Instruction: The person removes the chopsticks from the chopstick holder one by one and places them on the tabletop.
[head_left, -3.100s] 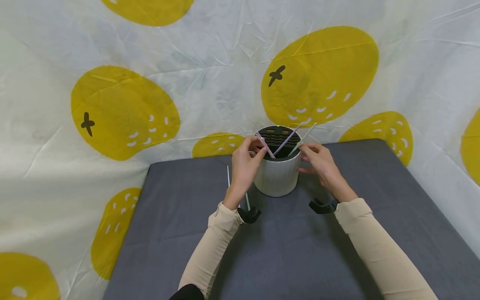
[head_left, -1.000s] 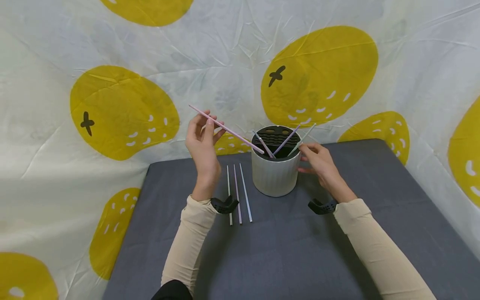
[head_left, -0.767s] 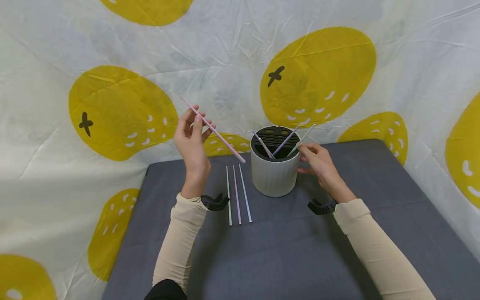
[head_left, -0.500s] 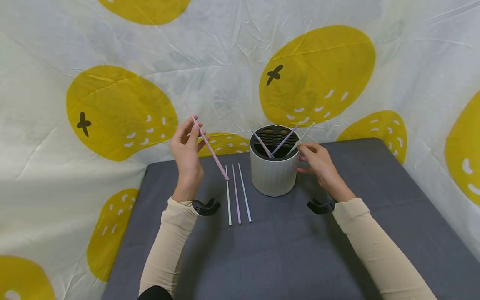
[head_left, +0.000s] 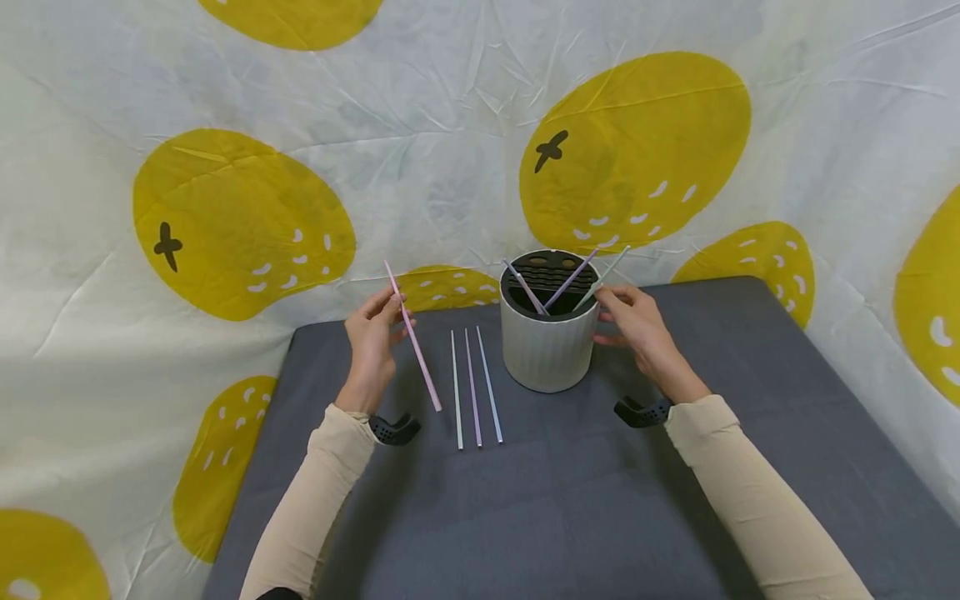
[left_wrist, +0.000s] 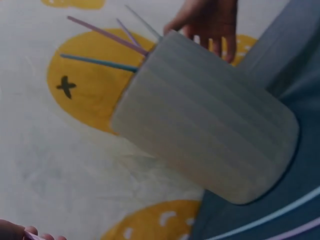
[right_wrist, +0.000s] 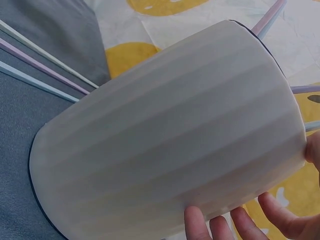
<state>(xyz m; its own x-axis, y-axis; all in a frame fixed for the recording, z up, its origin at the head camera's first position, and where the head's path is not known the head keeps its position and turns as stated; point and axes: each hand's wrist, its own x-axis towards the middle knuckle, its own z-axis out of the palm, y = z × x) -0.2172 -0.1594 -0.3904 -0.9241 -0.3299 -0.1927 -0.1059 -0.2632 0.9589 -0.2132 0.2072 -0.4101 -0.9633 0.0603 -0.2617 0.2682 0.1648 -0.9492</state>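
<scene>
A white ribbed cup [head_left: 550, 350] with a dark insert stands on the grey mat [head_left: 585, 492] and holds several thin sticks [head_left: 568, 283]. My right hand [head_left: 633, 321] grips the cup's right rim; its fingers [right_wrist: 235, 222] show against the cup wall [right_wrist: 165, 145]. My left hand [head_left: 372, 333] pinches a pink stick [head_left: 414, 342], its lower end close above the mat, left of three sticks [head_left: 472, 387] lying side by side. The left wrist view shows the cup [left_wrist: 205, 130] with sticks poking out.
A white cloth with yellow fruit shapes [head_left: 240, 225] hangs behind and beside the mat. The mat's left edge [head_left: 262, 450] lies close to my left arm. Bare grey mat stretches in front of the cup.
My left hand drew the pink stick out of the cup, swung it left, and lowered it toward the mat beside the three lying sticks. The right hand stayed on the cup.
</scene>
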